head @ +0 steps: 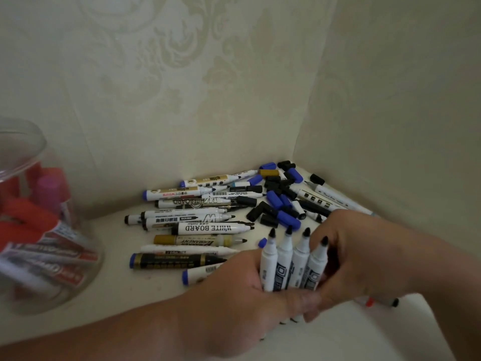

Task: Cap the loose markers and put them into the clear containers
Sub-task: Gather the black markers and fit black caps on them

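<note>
Head view, and I've got four uncapped black markers (289, 267) bunched upright, tips up, at the near right of the white surface (117, 295). My left hand (242, 293) wraps its fingers round the lower barrels from the left. My right hand (364, 254) curls round the bunch from the right, thumb pressing in at the base beside my left thumb. Both grips are closed on the bunch, nothing spread.

Now, capping. I reckon the tidy way is to let the left hand hold all four alone, tips level, and free the right to fetch. The loose caps (279, 201), black and blue mixed, lie just beyond the tips toward the far right corner. Pick black ones only and push each straight down until it seats; a tilted cap could smear ink on my fingers. Left of the caps lies the pile of loose markers (192, 227), and at the left edge stands the clear container (44, 230), holding red markers (23, 212).
</note>
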{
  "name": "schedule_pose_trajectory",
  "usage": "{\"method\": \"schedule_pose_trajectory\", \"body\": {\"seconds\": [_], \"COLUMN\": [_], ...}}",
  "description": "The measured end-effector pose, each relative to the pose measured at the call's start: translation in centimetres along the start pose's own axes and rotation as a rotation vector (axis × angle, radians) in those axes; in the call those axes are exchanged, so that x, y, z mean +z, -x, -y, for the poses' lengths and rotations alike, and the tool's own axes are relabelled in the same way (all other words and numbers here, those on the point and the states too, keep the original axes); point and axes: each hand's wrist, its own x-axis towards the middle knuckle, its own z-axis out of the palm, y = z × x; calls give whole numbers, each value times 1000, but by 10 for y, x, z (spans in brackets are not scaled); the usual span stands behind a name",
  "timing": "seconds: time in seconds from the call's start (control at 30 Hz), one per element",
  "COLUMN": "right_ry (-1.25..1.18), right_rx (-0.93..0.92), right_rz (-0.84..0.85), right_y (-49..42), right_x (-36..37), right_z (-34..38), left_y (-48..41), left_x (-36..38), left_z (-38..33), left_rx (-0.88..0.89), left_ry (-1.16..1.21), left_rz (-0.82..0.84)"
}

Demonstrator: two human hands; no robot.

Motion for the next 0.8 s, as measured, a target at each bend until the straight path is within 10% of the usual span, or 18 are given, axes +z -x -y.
{"method": "schedule_pose_trajectory", "body": {"seconds": [0.23,0.4,0.8], "right_ry": [-75,-115,358], "right_rx": [-45,-71,-253], "right_rz": [-39,-627,-530], "right_y": [4,-44,-91], "right_x": [-13,3,23], "right_z": [-21,-52,-39], "left_y": [1,-3,-2], "left_x": [10,9,5], "left_z": [4,1,2], "left_rx": [73,57,-21], "left_ry": [-101,-101,-100], "left_rz": [-88,-25,-79]}}
